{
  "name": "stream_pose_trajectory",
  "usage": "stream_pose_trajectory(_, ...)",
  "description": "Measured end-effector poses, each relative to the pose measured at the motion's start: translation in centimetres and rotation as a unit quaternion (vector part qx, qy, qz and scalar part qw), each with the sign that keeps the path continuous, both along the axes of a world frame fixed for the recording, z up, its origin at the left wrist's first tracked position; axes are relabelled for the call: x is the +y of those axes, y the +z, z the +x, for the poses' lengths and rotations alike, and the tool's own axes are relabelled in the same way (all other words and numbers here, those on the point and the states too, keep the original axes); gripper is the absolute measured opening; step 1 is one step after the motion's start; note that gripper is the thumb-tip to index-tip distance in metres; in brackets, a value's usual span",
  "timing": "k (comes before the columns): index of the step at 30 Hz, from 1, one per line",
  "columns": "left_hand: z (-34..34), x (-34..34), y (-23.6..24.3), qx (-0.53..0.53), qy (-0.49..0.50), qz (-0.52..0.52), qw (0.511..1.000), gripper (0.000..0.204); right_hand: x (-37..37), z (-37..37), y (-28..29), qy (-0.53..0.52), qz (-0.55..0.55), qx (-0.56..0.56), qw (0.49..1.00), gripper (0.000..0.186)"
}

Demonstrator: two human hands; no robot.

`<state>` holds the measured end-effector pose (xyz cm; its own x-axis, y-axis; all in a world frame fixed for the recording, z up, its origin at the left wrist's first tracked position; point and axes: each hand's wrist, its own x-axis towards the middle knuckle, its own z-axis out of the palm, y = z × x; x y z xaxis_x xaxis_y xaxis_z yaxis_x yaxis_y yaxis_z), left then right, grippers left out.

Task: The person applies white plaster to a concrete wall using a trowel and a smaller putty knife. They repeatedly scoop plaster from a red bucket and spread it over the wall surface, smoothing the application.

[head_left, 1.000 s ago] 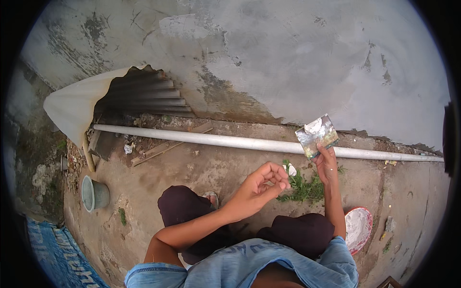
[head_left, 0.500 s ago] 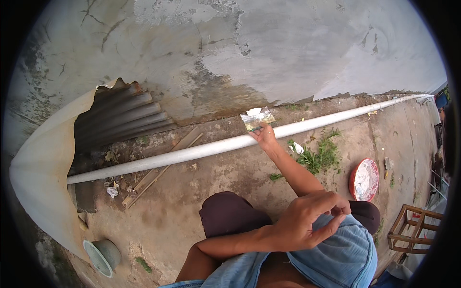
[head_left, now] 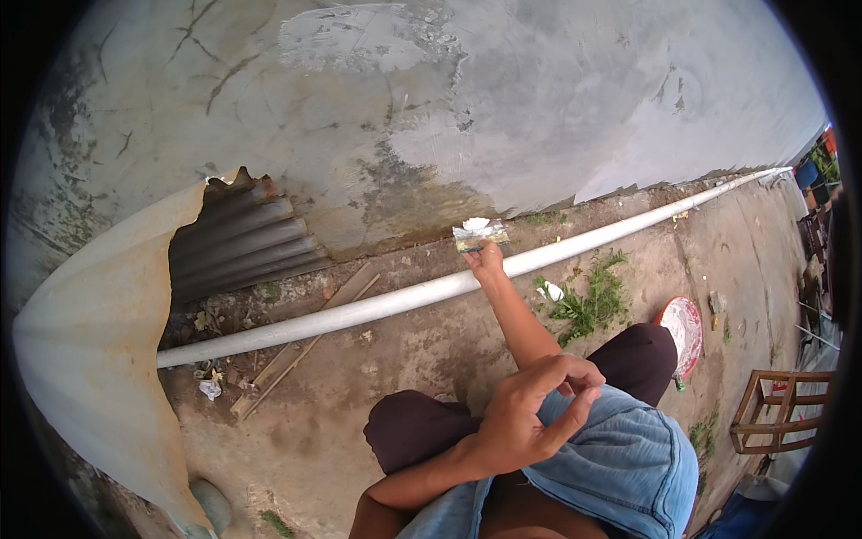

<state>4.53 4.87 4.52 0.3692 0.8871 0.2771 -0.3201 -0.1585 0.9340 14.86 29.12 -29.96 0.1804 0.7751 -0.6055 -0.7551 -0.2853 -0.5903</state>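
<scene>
In the head view, the right hand (head_left: 486, 260) is stretched out toward twelve o'clock, its fingers pinched narrow on a small crumpled foil packet (head_left: 479, 234), silver with a dark edge, held just above the long white pipe (head_left: 359, 310) that runs across the ground from eight o'clock to two o'clock. The left hand (head_left: 530, 409) sits near the picture's middle-low, at about five o'clock, over the person's blue denim shirt (head_left: 620, 458); thumb and forefinger curl toward each other in a narrow pinch, and I cannot tell whether anything lies between them. Beyond the pipe rises a stained grey cement wall (head_left: 503, 99). A rusty corrugated metal sheet (head_left: 99, 332) leans at nine o'clock. A clump of green weeds (head_left: 593, 301) grows at three o'clock, with a red-rimmed round dish (head_left: 684, 328) just beyond it, and a wooden stool frame (head_left: 777, 409) at four o'clock.
</scene>
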Motion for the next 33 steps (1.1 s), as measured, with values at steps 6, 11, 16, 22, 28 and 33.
stream_pose_trajectory(6,0.0,0.2,-0.1,0.036,0.033,0.009,0.999,0.009,1.8,-1.7,0.9,-0.035,-0.019,-0.060,0.997,0.043)
stream_pose_trajectory(11,0.3,-0.1,-0.1,0.077,0.042,0.023,0.996,0.009,4.3,-2.9,2.2,-0.063,-0.004,-0.157,0.985,0.034)
stream_pose_trajectory(16,0.4,-0.6,-0.3,0.082,0.017,0.029,0.996,0.011,3.8,-6.8,3.9,-0.103,0.027,-0.304,0.947,0.042)
stream_pose_trajectory(22,0.1,-0.6,-0.4,0.094,0.011,0.045,0.995,0.013,1.0,-12.8,7.9,-0.197,0.179,-0.461,0.847,0.032)
stream_pose_trajectory(28,0.0,-0.2,-0.5,0.091,0.016,0.042,0.995,0.013,-4.4,-8.6,4.4,-0.090,0.110,-0.341,0.929,0.038)
stream_pose_trajectory(33,0.0,-0.1,-0.6,0.098,0.013,0.038,0.994,0.013,-0.1,-3.7,2.2,-0.117,-0.036,-0.084,0.989,0.048)
